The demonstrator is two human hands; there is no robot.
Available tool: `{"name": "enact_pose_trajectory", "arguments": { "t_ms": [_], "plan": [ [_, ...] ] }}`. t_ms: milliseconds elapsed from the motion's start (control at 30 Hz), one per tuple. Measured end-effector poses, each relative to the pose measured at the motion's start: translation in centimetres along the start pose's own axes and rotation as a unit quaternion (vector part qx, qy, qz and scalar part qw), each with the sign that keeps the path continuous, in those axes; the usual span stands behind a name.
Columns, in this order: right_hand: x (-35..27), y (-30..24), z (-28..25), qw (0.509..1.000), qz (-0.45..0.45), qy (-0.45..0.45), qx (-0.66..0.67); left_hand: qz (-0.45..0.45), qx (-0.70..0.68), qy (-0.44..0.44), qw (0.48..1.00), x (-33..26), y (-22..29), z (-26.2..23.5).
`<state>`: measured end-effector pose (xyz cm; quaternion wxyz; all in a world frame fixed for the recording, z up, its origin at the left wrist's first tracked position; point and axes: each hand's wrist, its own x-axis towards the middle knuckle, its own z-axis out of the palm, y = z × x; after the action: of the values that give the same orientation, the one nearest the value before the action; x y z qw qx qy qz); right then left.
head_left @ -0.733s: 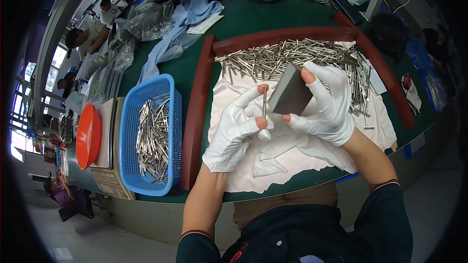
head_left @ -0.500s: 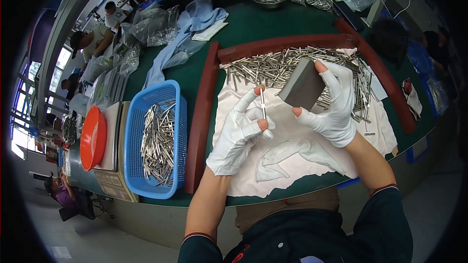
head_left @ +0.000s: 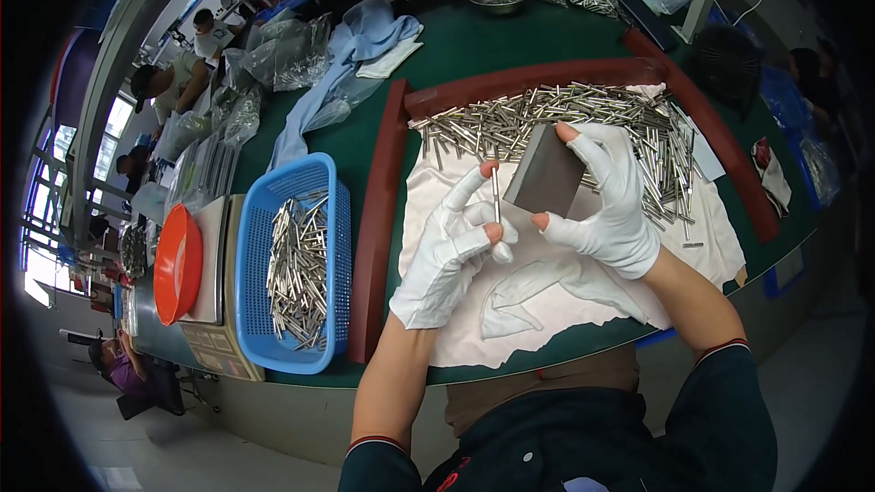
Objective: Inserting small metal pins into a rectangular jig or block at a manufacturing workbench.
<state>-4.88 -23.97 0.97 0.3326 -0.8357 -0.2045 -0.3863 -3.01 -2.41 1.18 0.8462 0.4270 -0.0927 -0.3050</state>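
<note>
Upright metal pin (head_left: pixel 496 196) beside tilted grey block (head_left: pixel 545 180)

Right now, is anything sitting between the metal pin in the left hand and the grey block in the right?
Nothing visible. The left hand pinches the thin metal pin upright just left of the grey block held by the right hand; only a narrow open gap separates them.

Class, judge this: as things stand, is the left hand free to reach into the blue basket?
Probably not at once: the left hand pinches a metal pin. The blue basket lies open just left of it, past the red frame, with nothing covering it.
</note>
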Motion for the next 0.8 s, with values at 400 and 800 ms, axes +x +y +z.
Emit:
{"name": "enact_pose_trajectory", "arguments": {
  "t_ms": [400, 800],
  "plan": [
    [0.3, -0.1, 0.3, 0.999, -0.03, -0.002, 0.013, -0.036, -0.028, 0.0, 0.999, 0.0, -0.3, 0.3],
    [0.0, 0.8, -0.4, 0.999, 0.02, 0.04, 0.013, -0.051, -0.051, 0.002, 0.997, -0.1, -0.3, 0.3]
  ]
}}
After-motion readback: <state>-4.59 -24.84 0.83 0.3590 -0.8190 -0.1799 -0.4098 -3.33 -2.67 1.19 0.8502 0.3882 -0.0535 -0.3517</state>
